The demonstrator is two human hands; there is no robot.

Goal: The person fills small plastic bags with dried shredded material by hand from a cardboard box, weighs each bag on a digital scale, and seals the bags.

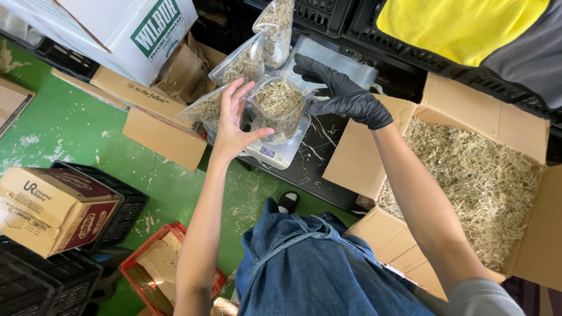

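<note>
Closest to the camera was the person's blue denim apron [316,269], and both arms reached forward from it. Down low on the left sat a red basket [153,270] on the green floor [70,129], next to a black crate [120,210] with a tan and dark red box [55,208] leaning on it. On the right stood a big open cardboard box [527,140] full of small, pale, dried strands [474,181].

A little farther out, the left hand [235,124] was bare. Its fingers were spread wide and its thumb pressed on the near side of a clear plastic bag [280,108]. The right hand [342,93] wore a black glove. It was open too, with the fingers laid against the far side of the same bag. So both hands held the bag between them. The bag stood upright, open at the top, and was partly filled with the same dried strands. It sat on a small white scale [280,151], and the scale rested on a dark marbled table [316,158].

Behind the bag, more filled clear bags [243,61] leaned in a row. Farther left were flat brown boxes [164,137] and a big white box [117,29]. At the very back were black crates [351,17], with a yellow cloth [462,26] on top.
</note>
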